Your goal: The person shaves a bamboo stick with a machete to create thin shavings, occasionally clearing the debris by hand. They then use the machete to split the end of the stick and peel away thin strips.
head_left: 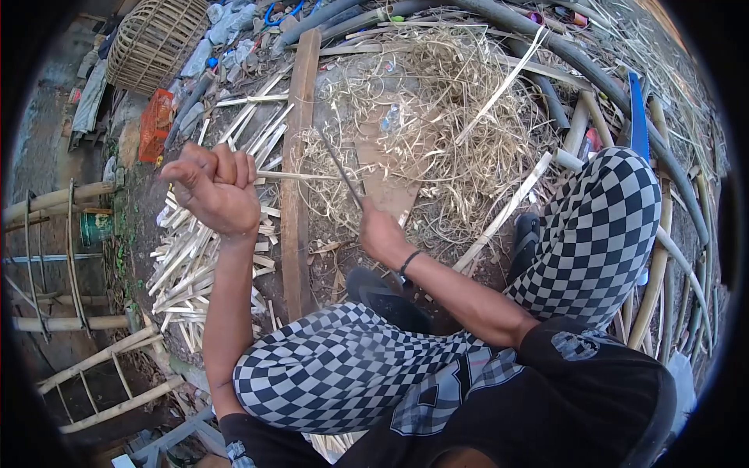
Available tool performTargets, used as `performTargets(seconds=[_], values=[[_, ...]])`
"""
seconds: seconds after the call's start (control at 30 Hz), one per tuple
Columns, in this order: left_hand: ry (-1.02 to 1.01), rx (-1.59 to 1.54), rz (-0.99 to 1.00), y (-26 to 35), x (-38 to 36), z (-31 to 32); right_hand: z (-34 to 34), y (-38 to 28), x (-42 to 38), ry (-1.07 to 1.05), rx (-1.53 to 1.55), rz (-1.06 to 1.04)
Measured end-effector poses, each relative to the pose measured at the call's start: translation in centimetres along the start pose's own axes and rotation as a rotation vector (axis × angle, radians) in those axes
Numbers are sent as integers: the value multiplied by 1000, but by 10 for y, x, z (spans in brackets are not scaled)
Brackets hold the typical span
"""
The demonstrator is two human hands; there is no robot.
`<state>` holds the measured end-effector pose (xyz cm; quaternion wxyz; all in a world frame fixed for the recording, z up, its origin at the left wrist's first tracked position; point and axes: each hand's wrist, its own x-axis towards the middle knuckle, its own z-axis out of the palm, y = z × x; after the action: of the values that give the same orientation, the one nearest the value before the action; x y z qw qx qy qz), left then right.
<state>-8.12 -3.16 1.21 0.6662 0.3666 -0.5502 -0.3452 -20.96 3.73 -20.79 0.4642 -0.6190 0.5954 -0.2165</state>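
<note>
My left hand [217, 191] is raised over the pile of split strips, its fingers curled round one end of a thin bamboo strip [300, 176]. The strip runs level to the right, across a wooden plank, and its far part meets a knife blade. In my right hand [381, 232] is the knife [340, 162], its long dark blade slanting up and to the left. The knife's handle is hidden by my fingers. Below the blade lie a brown board [386, 187] and curly shavings [476, 117].
A wooden plank [299, 117] lies lengthwise between the split bamboo strips [203, 273] and the shavings. A blue saw [638, 117] stands beside my right knee. At the upper left are a woven basket [156, 43] and an orange crate [157, 125]. Bamboo poles [581, 74] curve along the far side.
</note>
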Motion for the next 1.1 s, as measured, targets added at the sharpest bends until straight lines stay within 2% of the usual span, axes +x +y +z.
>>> performTargets(seconds=[0.1, 0.2, 0.33, 0.47, 0.5, 0.6, 0.73, 0.8, 0.93, 1.0, 1.03, 1.1], values=[[63, 36, 5, -4, 4, -3, -30, -62, -26, 31, 186, -225], [92, 7, -1, 4, 5, -9, -44, -78, -32, 102, 221, -344], [243, -25, 15, 21, 14, -2, -60, -79, -36, 130, 180, -327], [235, -1, 36, -2, 17, -9, -59, -71, -34, 95, 145, -227], [271, -29, -9, -1, 20, -10, -61, -71, -34, 76, 132, -207], [217, -81, -48, 3, 16, -12, -60, -76, -36, 116, 179, -317], [107, -99, -99, 4, 11, -18, -32, -33, -5, 123, 98, -289], [233, -24, -55, -3, 15, -27, -28, 2, 14, 121, 0, -64], [293, -60, -65, -8, 18, -38, -29, -6, 14, 135, -101, -9], [288, -57, -76, -9, 18, -39, -45, -38, 2, 52, -41, -147], [279, -55, -73, -9, 17, -38, -46, -49, -1, 45, -47, -141], [260, -51, -70, -7, 16, -38, -41, -64, -7, 60, 27, -355]])
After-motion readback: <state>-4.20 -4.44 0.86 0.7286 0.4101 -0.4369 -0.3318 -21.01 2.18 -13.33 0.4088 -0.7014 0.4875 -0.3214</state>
